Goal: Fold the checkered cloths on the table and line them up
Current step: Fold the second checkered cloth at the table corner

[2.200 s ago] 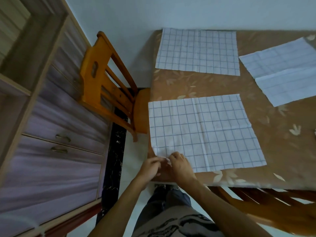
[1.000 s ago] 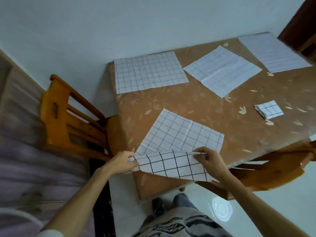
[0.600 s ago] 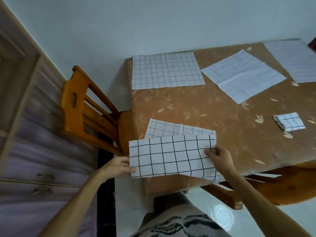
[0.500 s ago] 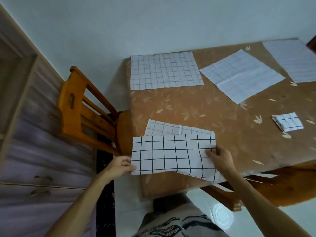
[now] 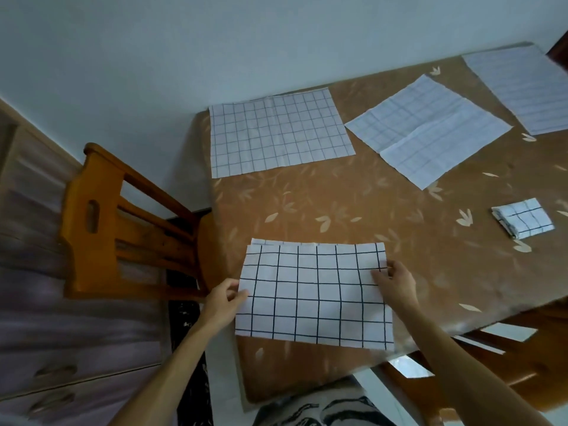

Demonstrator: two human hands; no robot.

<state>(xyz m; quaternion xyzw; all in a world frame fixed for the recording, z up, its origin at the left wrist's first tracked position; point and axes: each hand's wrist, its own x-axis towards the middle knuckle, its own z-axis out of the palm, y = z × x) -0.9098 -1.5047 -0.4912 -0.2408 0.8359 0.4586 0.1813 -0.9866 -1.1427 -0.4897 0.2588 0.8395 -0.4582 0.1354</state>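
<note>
A white checkered cloth, folded in half, lies at the near edge of the brown table. My left hand pinches its left edge and my right hand pinches its right edge near the top. A thin strip of the lower layer shows beyond the far edge. Three flat cloths lie further back: one at the far left, one in the middle, one at the far right. A small folded cloth sits at the right.
An orange wooden chair stands to the left of the table, against a wooden drawer unit. Another chair is tucked under the table's near right edge. A wall runs behind the table.
The near half of the cloth was lifted and carried over the far half. It now lies almost flat, with its edge close to the far edge; both hands keep their hold at the sides.
</note>
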